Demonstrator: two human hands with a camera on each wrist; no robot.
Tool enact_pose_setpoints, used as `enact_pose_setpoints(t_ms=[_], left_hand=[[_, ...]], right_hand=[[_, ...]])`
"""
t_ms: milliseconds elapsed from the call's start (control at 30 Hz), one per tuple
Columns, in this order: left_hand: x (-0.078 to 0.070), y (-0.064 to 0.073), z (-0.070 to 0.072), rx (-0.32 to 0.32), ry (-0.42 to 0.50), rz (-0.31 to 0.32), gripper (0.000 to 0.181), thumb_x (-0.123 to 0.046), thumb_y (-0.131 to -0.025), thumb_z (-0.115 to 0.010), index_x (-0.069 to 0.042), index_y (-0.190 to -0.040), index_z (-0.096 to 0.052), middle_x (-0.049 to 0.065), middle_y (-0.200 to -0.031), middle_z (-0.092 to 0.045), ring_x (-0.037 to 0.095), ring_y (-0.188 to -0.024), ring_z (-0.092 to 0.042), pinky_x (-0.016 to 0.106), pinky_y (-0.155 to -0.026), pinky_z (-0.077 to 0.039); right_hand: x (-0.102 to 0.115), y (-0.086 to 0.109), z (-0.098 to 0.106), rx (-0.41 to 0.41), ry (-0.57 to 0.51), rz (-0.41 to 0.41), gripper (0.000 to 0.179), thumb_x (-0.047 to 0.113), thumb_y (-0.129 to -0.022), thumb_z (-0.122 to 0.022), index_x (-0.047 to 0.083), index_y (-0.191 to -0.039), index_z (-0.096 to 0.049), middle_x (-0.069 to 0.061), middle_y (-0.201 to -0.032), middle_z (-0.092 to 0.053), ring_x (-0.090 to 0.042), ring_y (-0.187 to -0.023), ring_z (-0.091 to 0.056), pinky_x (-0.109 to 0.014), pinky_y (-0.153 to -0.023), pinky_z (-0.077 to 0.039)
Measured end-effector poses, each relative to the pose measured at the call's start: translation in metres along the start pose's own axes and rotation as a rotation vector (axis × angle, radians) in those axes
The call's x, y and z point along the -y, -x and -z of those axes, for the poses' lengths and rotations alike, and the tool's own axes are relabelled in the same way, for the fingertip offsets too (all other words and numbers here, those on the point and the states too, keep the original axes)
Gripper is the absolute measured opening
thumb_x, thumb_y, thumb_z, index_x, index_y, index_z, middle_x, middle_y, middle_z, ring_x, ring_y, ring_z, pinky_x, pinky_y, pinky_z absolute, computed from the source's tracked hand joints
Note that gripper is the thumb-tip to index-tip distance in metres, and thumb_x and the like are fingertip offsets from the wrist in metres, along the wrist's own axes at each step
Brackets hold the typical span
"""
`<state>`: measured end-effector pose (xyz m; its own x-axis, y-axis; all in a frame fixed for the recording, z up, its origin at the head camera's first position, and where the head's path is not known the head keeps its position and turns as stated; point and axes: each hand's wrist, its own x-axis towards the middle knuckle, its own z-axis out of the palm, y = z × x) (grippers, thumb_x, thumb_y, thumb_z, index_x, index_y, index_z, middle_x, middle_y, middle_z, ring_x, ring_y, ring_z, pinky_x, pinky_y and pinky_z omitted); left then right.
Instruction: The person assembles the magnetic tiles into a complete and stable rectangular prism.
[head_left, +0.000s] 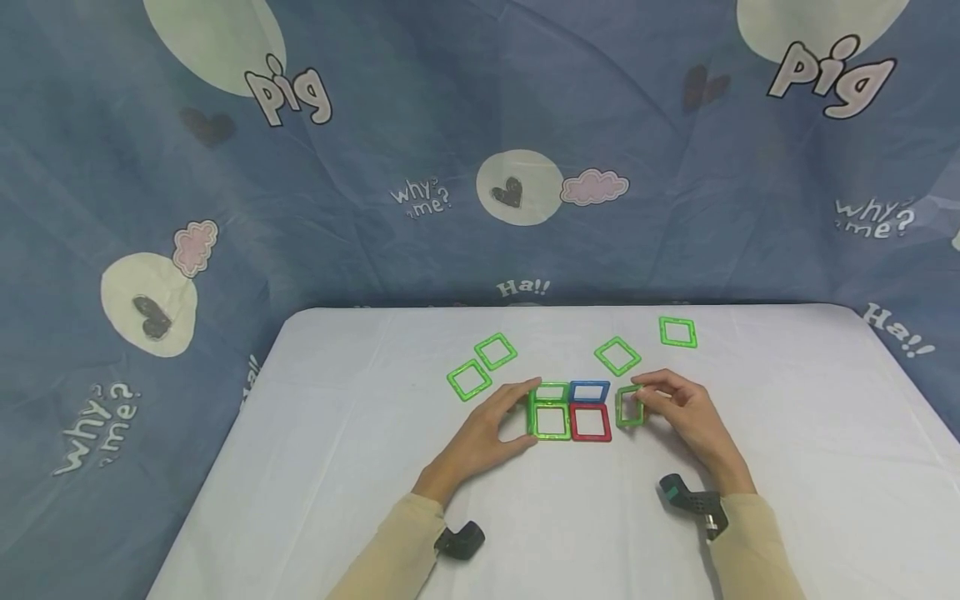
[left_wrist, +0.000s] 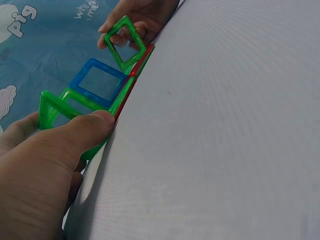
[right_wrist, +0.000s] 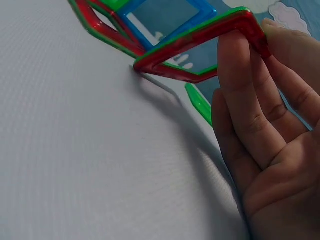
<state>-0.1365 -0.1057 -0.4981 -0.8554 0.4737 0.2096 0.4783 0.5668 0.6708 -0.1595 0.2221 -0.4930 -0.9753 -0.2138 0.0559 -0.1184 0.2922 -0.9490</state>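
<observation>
A small group of square magnetic tile frames stands together on the white table in the head view. It has a blue tile [head_left: 590, 385] and a green tile [head_left: 552, 386] along the back, with a red tile [head_left: 574, 423] and another green one in front. My left hand [head_left: 480, 433] grips the left end, thumb at the near corner and fingers at the far corner of an upright green tile [head_left: 532, 414]. Just right of the group, my right hand [head_left: 693, 421] pinches a separate green tile [head_left: 619, 408]. In the right wrist view that tile's underside shows red, one corner close to the group.
Two loose green tiles [head_left: 461, 370] lie at the back left. Another green tile [head_left: 607, 346] lies behind the group, and one more green tile [head_left: 677, 320] near the far edge. A patterned blue cloth [head_left: 450, 250] hangs behind the table. Black wrist cameras [head_left: 463, 542] sit at both sleeves.
</observation>
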Motion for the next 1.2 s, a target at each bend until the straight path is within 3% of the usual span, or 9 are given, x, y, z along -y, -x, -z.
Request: enact_pose_setpoints(t_ms=[167,333,433,567,667,833,1067,1200], left_hand=[[0.0002,-0.0001,0.0,-0.002,0.0,-0.006,0.083,-0.023,-0.081,-0.075,-0.034,-0.147,-0.027,-0.01,-0.139,-0.045,0.009,-0.126,-0.048,0.027,-0.107,-0.042],[0.0,0.0005,-0.0004,-0.003,0.0,0.0,0.083,-0.024,-0.081,-0.075,-0.035,-0.147,-0.027,-0.01,-0.138,-0.046,0.009,-0.123,-0.05,0.027,-0.106,-0.043],[-0.0007,0.0006,-0.0004,-0.001,0.004,0.004,0.084,-0.023,-0.08,-0.076,-0.036,-0.147,-0.027,-0.011,-0.139,-0.046,0.009,-0.123,-0.05,0.028,-0.105,-0.043],[-0.0009,0.0008,-0.0005,-0.003,0.008,-0.001,0.084,-0.023,-0.08,-0.076,-0.035,-0.147,-0.027,-0.01,-0.139,-0.045,0.01,-0.123,-0.05,0.028,-0.105,-0.044],[-0.0005,0.001,-0.0006,-0.004,0.004,0.001,0.084,-0.023,-0.08,-0.076,-0.035,-0.147,-0.027,-0.01,-0.139,-0.046,0.009,-0.123,-0.05,0.028,-0.105,-0.044],[0.0003,0.0011,-0.0008,-0.003,-0.001,0.006,0.084,-0.024,-0.08,-0.076,-0.037,-0.147,-0.027,-0.012,-0.138,-0.046,0.008,-0.124,-0.05,0.027,-0.105,-0.043],[0.0003,0.0006,-0.0006,-0.003,0.004,0.001,0.083,-0.024,-0.081,-0.076,-0.036,-0.147,-0.027,-0.011,-0.138,-0.046,0.008,-0.124,-0.049,0.027,-0.106,-0.043],[0.0003,0.0001,-0.0008,-0.003,0.002,0.001,0.083,-0.025,-0.081,-0.075,-0.035,-0.147,-0.027,-0.011,-0.139,-0.045,0.008,-0.123,-0.049,0.027,-0.106,-0.043]], right_hand=[[0.0004,-0.0008,-0.0019,0.03,0.0,0.004,0.03,0.014,-0.092,-0.061,-0.002,-0.118,-0.06,0.011,-0.084,-0.065,-0.008,-0.077,-0.06,-0.018,-0.073,-0.04],[0.0014,-0.0005,-0.0035,0.063,-0.011,0.004,0.03,0.017,-0.093,-0.061,0.002,-0.118,-0.06,0.006,-0.073,-0.062,-0.015,-0.061,-0.057,-0.026,-0.055,-0.035],[0.0025,0.0,-0.0039,0.073,-0.033,0.001,0.031,0.02,-0.092,-0.061,0.002,-0.118,-0.06,0.005,-0.08,-0.064,-0.008,-0.069,-0.061,-0.019,-0.058,-0.047],[0.0025,-0.0001,-0.0049,0.086,-0.074,0.009,0.033,0.02,-0.092,-0.061,0.0,-0.119,-0.059,0.006,-0.094,-0.065,-0.006,-0.079,-0.064,-0.03,-0.066,-0.059],[0.0019,-0.0008,-0.0059,0.092,-0.092,0.019,0.033,0.018,-0.093,-0.061,-0.001,-0.119,-0.058,0.006,-0.096,-0.066,-0.006,-0.076,-0.062,-0.032,-0.062,-0.058],[0.0013,-0.0017,-0.007,0.082,-0.08,0.025,0.033,0.018,-0.092,-0.061,-0.001,-0.119,-0.059,0.005,-0.093,-0.065,-0.007,-0.08,-0.063,-0.029,-0.069,-0.058],[0.0022,-0.0017,-0.007,0.074,-0.025,0.027,0.03,0.022,-0.093,-0.061,0.003,-0.117,-0.061,-0.01,-0.102,-0.068,-0.011,-0.079,-0.067,-0.026,-0.073,-0.056],[0.0037,-0.0012,-0.0078,0.078,0.002,0.013,0.029,0.023,-0.093,-0.06,0.006,-0.116,-0.062,-0.006,-0.101,-0.069,-0.013,-0.078,-0.068,-0.025,-0.073,-0.055]])
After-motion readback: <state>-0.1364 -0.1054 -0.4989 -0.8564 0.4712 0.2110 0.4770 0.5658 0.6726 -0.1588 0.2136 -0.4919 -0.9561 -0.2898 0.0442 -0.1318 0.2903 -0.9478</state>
